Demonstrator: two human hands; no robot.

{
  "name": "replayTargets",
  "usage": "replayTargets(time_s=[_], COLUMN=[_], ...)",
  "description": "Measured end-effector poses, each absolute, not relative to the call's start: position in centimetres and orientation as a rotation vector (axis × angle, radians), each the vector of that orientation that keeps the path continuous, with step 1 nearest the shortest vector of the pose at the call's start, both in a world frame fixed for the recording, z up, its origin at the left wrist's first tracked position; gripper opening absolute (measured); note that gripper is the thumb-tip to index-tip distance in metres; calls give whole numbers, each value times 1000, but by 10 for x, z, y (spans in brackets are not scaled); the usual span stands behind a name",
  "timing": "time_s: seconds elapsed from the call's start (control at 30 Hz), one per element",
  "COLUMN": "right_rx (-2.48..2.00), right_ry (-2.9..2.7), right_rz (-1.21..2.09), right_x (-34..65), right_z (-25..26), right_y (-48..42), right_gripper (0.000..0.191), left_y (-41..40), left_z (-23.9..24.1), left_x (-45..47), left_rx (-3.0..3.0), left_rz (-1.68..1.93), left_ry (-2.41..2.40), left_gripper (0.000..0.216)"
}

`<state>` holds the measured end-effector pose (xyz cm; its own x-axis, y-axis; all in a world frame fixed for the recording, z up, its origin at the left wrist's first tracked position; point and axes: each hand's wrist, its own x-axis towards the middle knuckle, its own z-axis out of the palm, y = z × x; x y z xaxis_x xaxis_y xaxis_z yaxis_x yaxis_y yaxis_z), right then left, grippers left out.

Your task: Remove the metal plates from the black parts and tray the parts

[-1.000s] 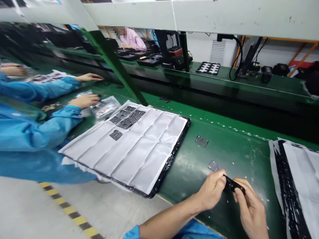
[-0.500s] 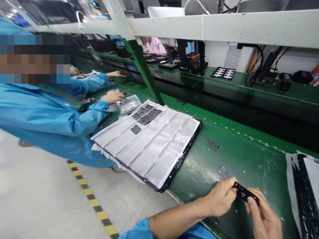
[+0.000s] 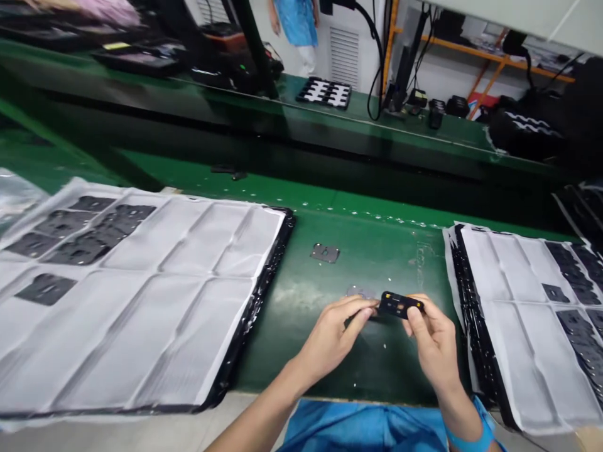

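Observation:
My right hand [image 3: 433, 339] grips a small black plate [image 3: 393, 304] by its right end, thumb on top. The plate has cut-outs and small yellow marks, and it is held tilted above the green bench. My left hand [image 3: 336, 336] is closed in a pinch at the plate's left end; whatever lies between those fingertips is too small to make out. Just behind the fingers, a translucent grey piece [image 3: 360, 292] lies on the bench, partly covered. Farther back sits a flat dark plate [image 3: 325, 253] with cut-outs.
On the left, a white-lined tray [image 3: 188, 314] bears several dark plates at its far left. To the right, a stack of trays [image 3: 509, 351] has more plates on top. A dark channel [image 3: 330, 166] runs behind the green bench [image 3: 301, 351]. A person [image 3: 296, 22] stands beyond.
The view has swung right, bringing the right-hand tray stack into sight and the co-worker at left out of it. Both hands stay at the black plate, which is now more level.

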<state>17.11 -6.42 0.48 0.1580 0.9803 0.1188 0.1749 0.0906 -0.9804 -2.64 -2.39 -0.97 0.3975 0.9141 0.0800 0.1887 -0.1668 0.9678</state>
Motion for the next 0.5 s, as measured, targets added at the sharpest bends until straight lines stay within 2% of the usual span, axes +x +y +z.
replayTargets(time_s=[0.13,0.3,0.5], right_rx=[-1317,-1305,-1287], right_ry=[-1289,-1339,-1354], right_rz=[934,903,954], right_x=[168,164,165], right_z=[6,8,5], right_y=[-67,-69,-72], right_gripper=[24,23,23], left_y=[-25,-24,-26], left_z=[2,5,5], left_x=[-17,-3,2], left_rx=[1405,1280,1244], left_rz=[976,1013,1051], left_ry=[907,934,976], left_gripper=[31,17,17])
